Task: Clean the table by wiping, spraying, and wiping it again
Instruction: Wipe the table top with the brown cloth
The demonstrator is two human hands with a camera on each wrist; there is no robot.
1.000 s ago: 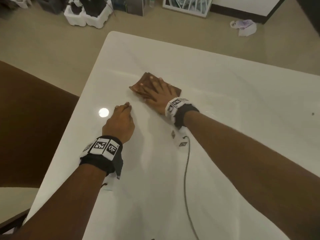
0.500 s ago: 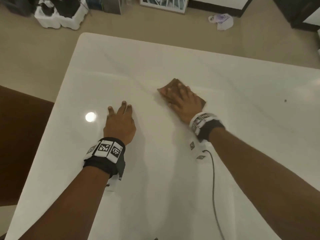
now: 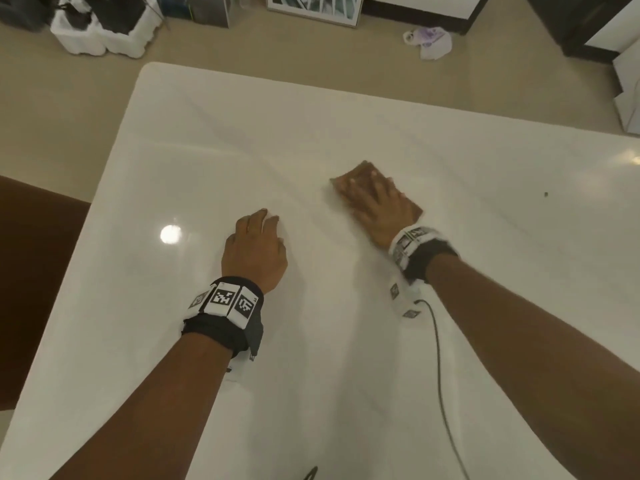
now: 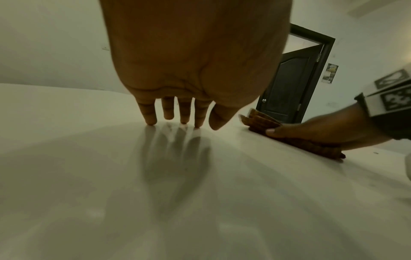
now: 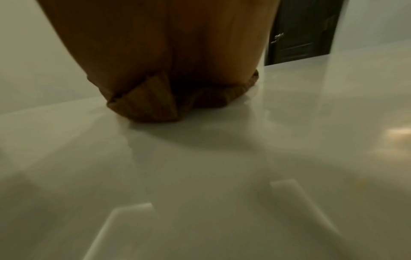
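Folded brown cloth (image 3: 375, 194) lay flat under the right hand (image 3: 377, 209), centre frame.
Its fingers (image 3: 356, 183) pressed straight; left hand (image 3: 254, 251) rested released on the white tabletop (image 3: 485, 271).

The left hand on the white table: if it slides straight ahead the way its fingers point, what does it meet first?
Probably nothing: ahead of the left hand lies only bare glossy white table up to its far edge. The folded brown cloth stays off to the right.
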